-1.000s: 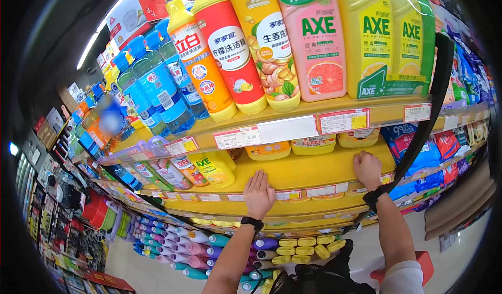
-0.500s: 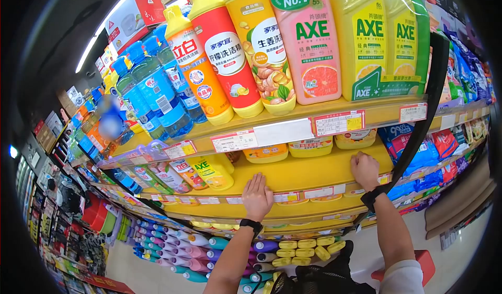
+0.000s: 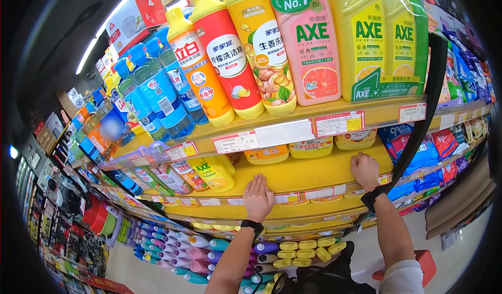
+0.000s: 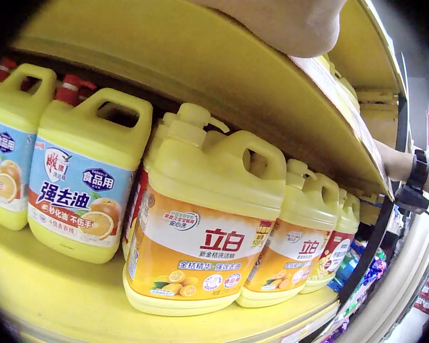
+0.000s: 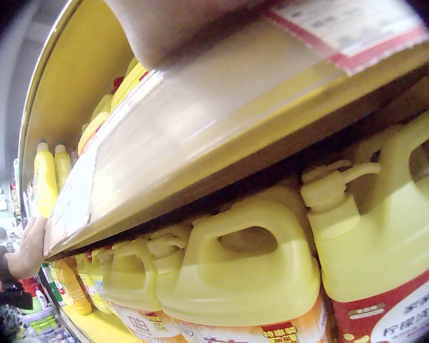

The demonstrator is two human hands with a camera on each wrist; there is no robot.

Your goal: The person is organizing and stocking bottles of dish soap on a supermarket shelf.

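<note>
My left hand [image 3: 259, 195] lies with straight fingers on the front edge of a yellow shelf [image 3: 308, 173]. Farther right on the same shelf rests my right hand [image 3: 364, 169], its fingers curled in and holding nothing visible. A yellow AXE dish soap bottle [image 3: 212, 172] stands to the left of the left hand. Behind the hands, the bases of large dish soap jugs [image 3: 311, 146] show under the upper shelf. The left wrist view has large yellow jugs with pump tops [image 4: 207, 221] on the shelf below, and the right wrist view shows similar handled jugs [image 5: 236, 264].
Above stand a red-labelled bottle [image 3: 227, 58], a pink AXE bottle [image 3: 312, 48] and yellow AXE bottles [image 3: 368, 43]. Price tags [image 3: 340, 124] line the shelf edge. A black upright post [image 3: 418, 132] is right of the right hand. Many bottles [image 3: 178, 249] stand on the floor.
The head view has shifted slightly, so the shelves appear a little left of where they were. Both hands stay at their places on the shelf.
</note>
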